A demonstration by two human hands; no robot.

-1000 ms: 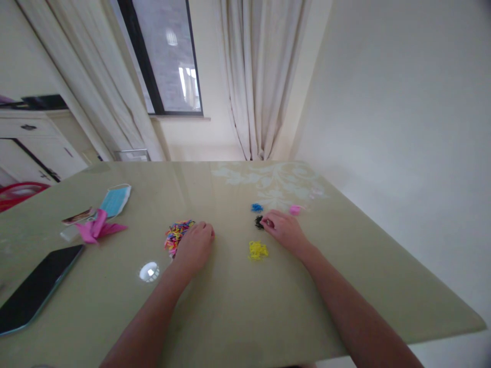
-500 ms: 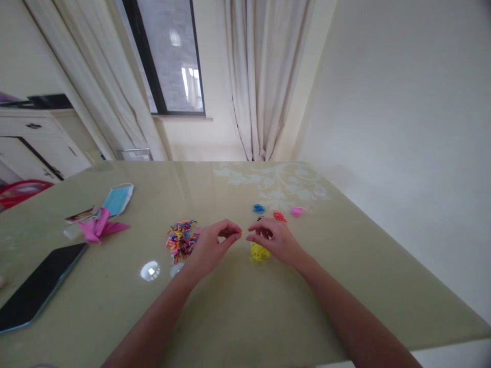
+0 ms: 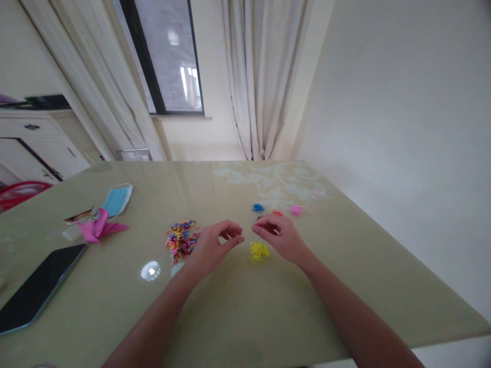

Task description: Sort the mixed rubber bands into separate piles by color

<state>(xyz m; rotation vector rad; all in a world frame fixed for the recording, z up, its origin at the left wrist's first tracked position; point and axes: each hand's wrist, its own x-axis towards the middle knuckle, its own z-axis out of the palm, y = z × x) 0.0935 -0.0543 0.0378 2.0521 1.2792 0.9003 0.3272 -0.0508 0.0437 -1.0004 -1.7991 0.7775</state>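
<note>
My left hand hovers just right of a mixed heap of small coloured rubber bands, covering its right edge. Its thumb and fingertips are slightly apart, with nothing visible between them. Facing it, my right hand has thumb and index finger pinched together. A faint yellow rubber band shows at those fingertips, small and blurred. Below the right fingers lies a pile of yellow bands. Behind that hand are blue bands, pink bands, partly hidden red bands and mostly hidden black bands.
On the left of the glossy table lie a dark phone, a pink folded piece and a blue face mask. A round light reflection shows near the heap. A wall borders the table's right side.
My right hand left the black pile and came toward my left hand, which moved right from the heap with a yellow bit. The left fingertips have since parted, while the right ones closed.
</note>
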